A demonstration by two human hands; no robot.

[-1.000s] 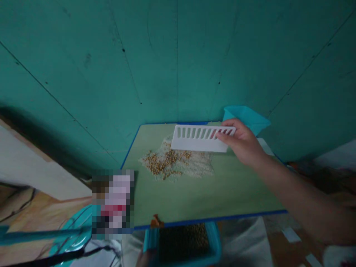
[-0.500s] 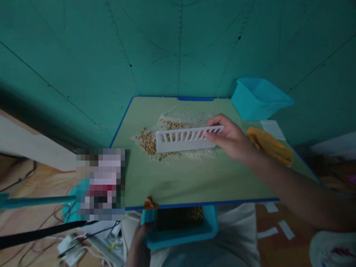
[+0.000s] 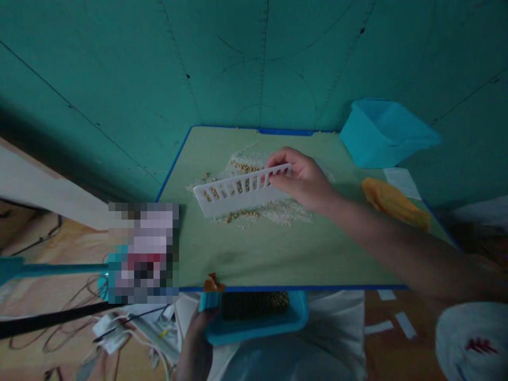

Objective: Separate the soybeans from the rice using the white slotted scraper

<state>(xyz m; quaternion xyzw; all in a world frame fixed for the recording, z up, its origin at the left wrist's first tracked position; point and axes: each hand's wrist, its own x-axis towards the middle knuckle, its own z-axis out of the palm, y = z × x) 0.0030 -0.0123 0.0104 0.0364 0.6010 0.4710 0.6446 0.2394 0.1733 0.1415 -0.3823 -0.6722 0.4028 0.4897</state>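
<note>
My right hand (image 3: 304, 180) is closed on the right end of a white slotted plastic scraper (image 3: 238, 189), which stands on edge across a pile of beans and white grains (image 3: 254, 209) on the green table (image 3: 278, 254). Below the table's near edge my left hand (image 3: 196, 341) grips the left side of a blue tray (image 3: 254, 320) that holds brown beans. The tray sits tucked under the table's blue rim, over my lap.
An empty blue tub (image 3: 387, 132) stands at the table's back right corner, with an orange cloth (image 3: 392, 201) and a white paper (image 3: 402, 182) beside it. A teal wall rises behind. Cables and clutter (image 3: 119, 328) lie on the floor at left.
My right hand has dragged the scraper leftward and toward me through the pile, tilting its left end nearer. The blue tray and my left hand came into fuller view.
</note>
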